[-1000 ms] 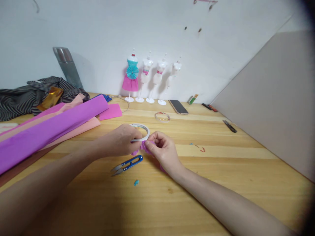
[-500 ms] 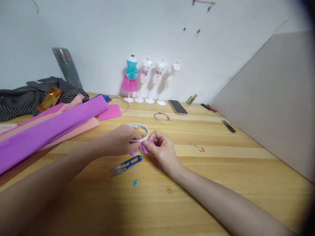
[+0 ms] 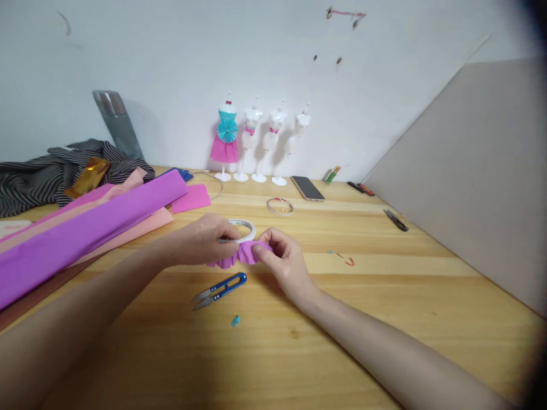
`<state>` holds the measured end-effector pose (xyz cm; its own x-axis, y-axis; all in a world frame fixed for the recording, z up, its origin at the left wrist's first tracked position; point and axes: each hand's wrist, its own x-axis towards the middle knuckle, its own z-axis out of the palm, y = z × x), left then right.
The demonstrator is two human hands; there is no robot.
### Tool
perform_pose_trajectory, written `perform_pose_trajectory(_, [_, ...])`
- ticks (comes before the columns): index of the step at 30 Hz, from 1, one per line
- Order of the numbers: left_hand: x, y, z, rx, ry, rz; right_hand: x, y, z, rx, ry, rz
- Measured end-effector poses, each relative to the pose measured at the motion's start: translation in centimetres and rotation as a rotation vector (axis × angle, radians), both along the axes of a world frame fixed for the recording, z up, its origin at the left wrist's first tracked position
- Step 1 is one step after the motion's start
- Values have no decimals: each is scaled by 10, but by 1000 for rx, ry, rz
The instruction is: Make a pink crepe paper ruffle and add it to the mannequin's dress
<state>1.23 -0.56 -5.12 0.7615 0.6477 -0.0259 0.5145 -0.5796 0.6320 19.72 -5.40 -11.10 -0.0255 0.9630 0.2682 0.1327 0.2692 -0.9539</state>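
The strip [image 3: 247, 252] is purple and thin, gathered into small ruffles. It lies across the gap between the two hands, above the near middle of the worktop [image 3: 363, 330]. Its left part is crimped into short folds that hang below the fingers of the left hand; the part next to the right thumb is broader and smoother. A bit of purple also shows under the right wrist, perhaps the strip's other end, though the hand covers too much of it to be sure.

The left hand [image 3: 209, 239] is turned knuckles up, its fingers drawn in and closed on the strip's upper edge. The right hand [image 3: 282, 265] pinches the strip between thumb and forefinger, with the other fingers curled loosely behind.

Just beyond the fingers is the tape [image 3: 250, 230], a white ring partly hidden by the left hand; whether that hand touches it I cannot tell. Nearer than the strip lie the blue snips [image 3: 222, 289], points to the left, and below them a small teal scrap [image 3: 236, 321]. Off to the left is a long purple roll [image 3: 98, 228], much the same colour as the strip, lying on pink sheets [image 3: 141, 232].
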Motion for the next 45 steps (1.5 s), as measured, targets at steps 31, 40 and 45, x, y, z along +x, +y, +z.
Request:
perform_pose_trajectory(31, [5, -4, 0, 171, 20, -2, -4, -3, -2, -43, 58, -6])
perform_pose_trajectory(40, [6, -7, 5, 104, 78, 19, -4, 3, -10, -24, -163, -20])
perform_pose_trajectory(45, [4, -4, -2, 116, 8, -38, -4, -2, -10, 122, -352, -92])
